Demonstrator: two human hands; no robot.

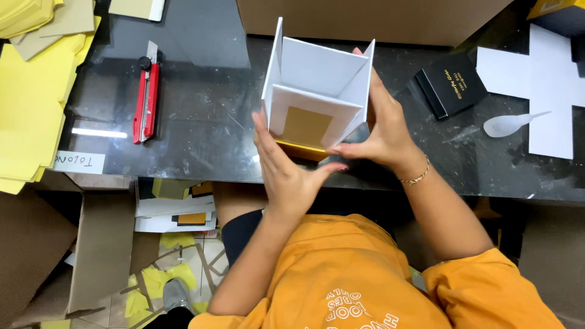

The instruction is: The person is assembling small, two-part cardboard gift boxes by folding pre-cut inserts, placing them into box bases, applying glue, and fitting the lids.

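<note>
A white cardboard box form (317,91) with upright flaps stands on the dark tabletop (201,134), its inside bottom showing a tan square and a yellow edge underneath. My left hand (283,167) presses flat against its near left side. My right hand (384,125) wraps the right wall, thumb along the near bottom edge. Both hands hold the box between them.
A red utility knife (146,100) lies to the left. Yellow sheets (30,91) are stacked at the far left. A small black box (451,91), a clear dropper bottle (509,125) and a flat white die-cut sheet (548,85) lie to the right. A brown carton (365,18) stands behind.
</note>
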